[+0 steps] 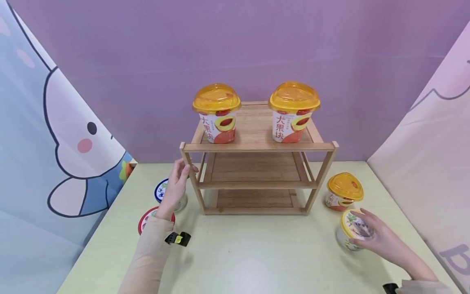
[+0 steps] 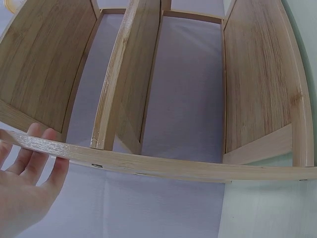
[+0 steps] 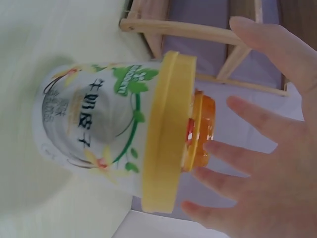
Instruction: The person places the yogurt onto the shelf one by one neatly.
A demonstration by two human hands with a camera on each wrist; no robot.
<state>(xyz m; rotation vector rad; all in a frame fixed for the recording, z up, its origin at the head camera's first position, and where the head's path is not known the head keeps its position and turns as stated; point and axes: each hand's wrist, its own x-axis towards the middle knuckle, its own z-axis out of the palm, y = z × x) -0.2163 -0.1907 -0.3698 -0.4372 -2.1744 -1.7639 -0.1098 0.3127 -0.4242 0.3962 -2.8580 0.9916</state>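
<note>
A wooden three-tier rack point(image 1: 253, 147) stands in the middle of the table. My left hand point(image 1: 178, 181) holds its left front post, thumb on the near side; in the left wrist view, fingertips point(image 2: 48, 134) show past the post point(image 2: 148, 162). At the right, my right hand point(image 1: 380, 237) hovers around the top of a white yogurt tub with a yellow lid point(image 1: 352, 226). In the right wrist view its fingers point(image 3: 237, 153) are spread above the lid point(image 3: 168, 134), with a gap visible between them. The tub point(image 3: 99, 119) stands upright on the table.
Two yogurt cups with orange domed lids, left point(image 1: 218, 114) and right point(image 1: 293, 112), stand on the top shelf. A similar cup point(image 1: 343, 190) is behind the yellow-lidded tub. Left of the rack are a blue-lidded tub point(image 1: 161, 190) and a red-lidded tub point(image 1: 147, 218), both partly hidden by my arm.
</note>
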